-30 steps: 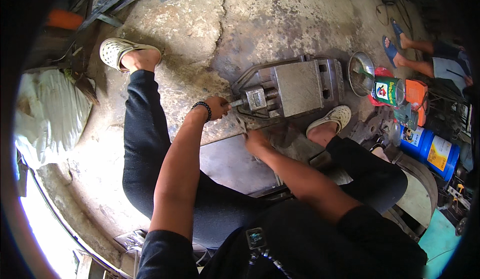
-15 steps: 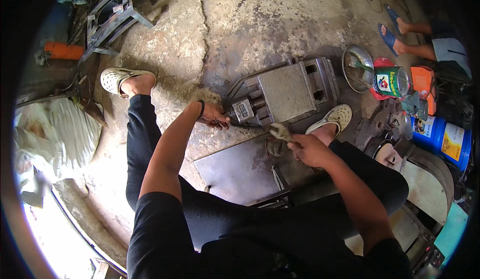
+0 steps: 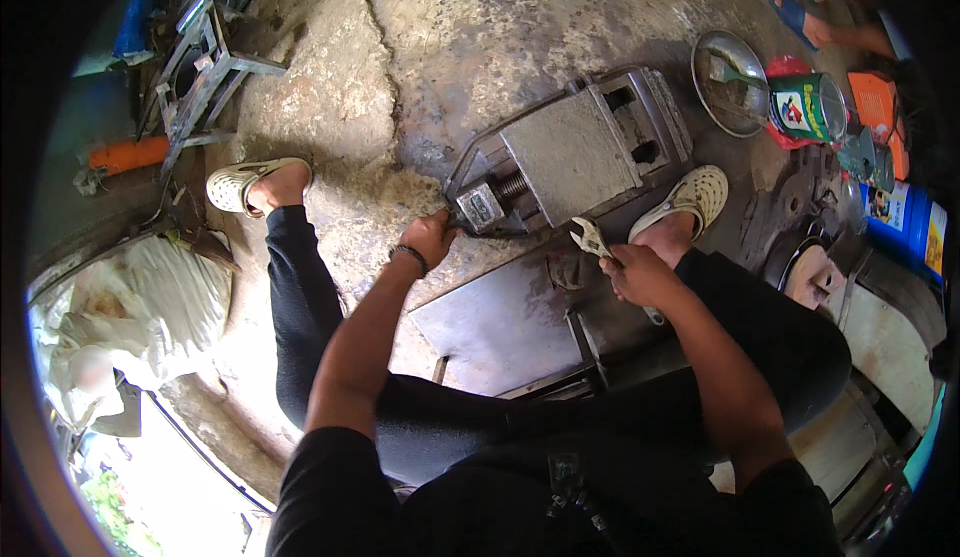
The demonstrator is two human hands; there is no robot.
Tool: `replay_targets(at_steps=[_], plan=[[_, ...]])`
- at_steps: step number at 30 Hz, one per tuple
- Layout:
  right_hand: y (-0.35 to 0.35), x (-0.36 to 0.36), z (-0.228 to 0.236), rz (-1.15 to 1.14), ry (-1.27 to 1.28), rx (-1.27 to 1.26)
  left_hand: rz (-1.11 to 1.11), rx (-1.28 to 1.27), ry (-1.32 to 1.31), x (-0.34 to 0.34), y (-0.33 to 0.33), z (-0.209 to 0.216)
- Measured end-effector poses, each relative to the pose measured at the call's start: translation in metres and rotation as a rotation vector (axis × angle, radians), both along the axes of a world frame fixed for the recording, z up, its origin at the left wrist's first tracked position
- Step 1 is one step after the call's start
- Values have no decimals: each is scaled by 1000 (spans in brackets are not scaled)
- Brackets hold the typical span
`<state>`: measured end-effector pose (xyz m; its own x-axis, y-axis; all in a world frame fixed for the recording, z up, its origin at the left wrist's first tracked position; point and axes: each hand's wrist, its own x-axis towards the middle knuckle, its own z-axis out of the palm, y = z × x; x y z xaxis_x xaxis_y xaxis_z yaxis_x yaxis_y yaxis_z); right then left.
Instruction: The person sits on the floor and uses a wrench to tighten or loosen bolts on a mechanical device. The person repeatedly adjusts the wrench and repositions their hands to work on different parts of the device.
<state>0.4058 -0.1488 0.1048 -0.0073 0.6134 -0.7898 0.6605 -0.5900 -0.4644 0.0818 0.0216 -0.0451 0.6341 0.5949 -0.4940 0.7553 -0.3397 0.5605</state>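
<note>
my right hand (image 3: 642, 277) grips steel wrench (image 3: 594, 242) | left hand (image 3: 430, 236) at vise (image 3: 570, 162), can't tell grip | clog (image 3: 706, 195), round metal bowl (image 3: 742, 117) close by | rough concrete (image 3: 480, 67)

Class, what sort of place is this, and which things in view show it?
Probably a metalworking or repair workshop: what looks like a heavy machine vise lies on a stained, worn floor, and the right hand holds an adjustable wrench.
</note>
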Motion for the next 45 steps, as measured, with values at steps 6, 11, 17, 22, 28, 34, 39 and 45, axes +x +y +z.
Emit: replay_targets(at_steps=[6,11,17,22,28,34,39,45], plan=[[7,-12,1,36,25,146,7,73,64,3,-11,-6],[-3,-11,7,-238,260,-113,1,-918,186,-10,63,-9],[-7,-11,6,-228,223,-159,-215,-676,41,-7,55,-18],[-10,-11,-15,-264,204,-197,-171,120,37,-14,4,-4],[-14,-13,-24,-239,262,-188,24,236,300,4,-20,2],[-14,-7,-14,-326,314,-141,161,-1151,233,-19,74,1],[-18,0,-18,-285,267,-177,23,-954,58,-23,60,-11],[-10,-11,-29,-185,267,-154,-78,-140,-56,-33,15,-5]])
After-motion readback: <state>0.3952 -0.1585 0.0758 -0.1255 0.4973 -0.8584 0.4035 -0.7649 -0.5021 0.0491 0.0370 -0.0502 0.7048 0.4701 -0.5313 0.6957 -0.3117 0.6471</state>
